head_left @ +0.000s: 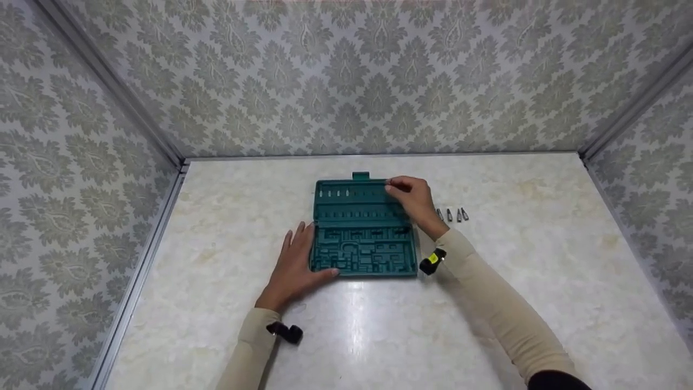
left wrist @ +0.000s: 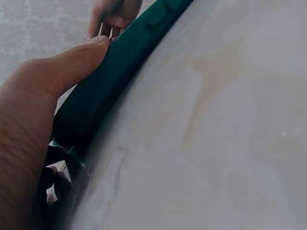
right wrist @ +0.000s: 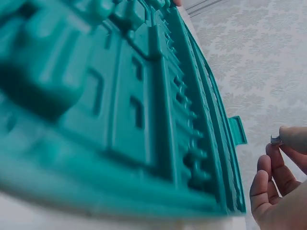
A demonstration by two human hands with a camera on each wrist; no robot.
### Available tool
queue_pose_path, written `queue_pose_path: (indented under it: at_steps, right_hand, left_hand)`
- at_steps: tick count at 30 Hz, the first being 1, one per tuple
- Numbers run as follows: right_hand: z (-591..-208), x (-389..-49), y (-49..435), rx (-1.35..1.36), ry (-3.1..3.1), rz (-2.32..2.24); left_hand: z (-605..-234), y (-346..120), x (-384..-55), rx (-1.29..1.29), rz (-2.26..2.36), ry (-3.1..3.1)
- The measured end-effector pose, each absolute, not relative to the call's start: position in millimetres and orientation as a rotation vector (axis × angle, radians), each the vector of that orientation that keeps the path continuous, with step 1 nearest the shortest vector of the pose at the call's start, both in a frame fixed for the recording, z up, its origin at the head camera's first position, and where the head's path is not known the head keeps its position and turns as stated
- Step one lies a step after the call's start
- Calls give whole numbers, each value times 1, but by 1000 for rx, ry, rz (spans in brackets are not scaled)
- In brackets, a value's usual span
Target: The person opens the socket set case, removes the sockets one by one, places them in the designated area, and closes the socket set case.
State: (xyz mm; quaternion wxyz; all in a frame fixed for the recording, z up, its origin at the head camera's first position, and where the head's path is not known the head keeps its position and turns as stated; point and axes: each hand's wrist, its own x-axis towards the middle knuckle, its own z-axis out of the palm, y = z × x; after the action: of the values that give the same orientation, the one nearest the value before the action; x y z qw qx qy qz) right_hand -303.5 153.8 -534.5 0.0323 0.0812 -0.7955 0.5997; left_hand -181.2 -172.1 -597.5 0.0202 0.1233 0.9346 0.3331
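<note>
Green case (head_left: 364, 222): it lies unfolded flat on the pale marbled table (head_left: 216, 325), directly in front of me, between my two hands.
Left hand (head_left: 295, 265): I rest it at the near left corner of the case, fingers extended along the left side, thumb stretched over the near rim and touching it.
Right hand (head_left: 416, 201): I hold it over the far right corner of the case, thumb and forefinger pinching a small metal piece (right wrist: 275, 139); in the right wrist view my other fingers are bent beneath.
Metal piece: only its end shows beyond my fingertips, so I cannot tell its full shape.
Far half: four small pale bits (head_left: 338, 193) sit in a row toward its left end, with more slots to their right.
Clasp tab (head_left: 360, 175): it juts out from the far edge.
Near half: moulded recesses of many shapes fill it.
Loose bits (head_left: 459, 215): four show on the table to the right of the case, just beside my right wrist, the nearest one partly hidden by it.
Sleeves (head_left: 487, 292): beige, with a small black device (head_left: 287, 332) at each wrist.
Walls (head_left: 346, 81): grey leaf-patterned paper behind and at both sides.
</note>
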Motion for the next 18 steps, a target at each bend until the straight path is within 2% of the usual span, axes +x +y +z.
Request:
queue_pose_path:
  at_steps: [18]
  right_hand:
    - [-532,-272,222,159,-2486,1725]
  left_hand:
    - [-598,-173,-181,365,1004,2889]
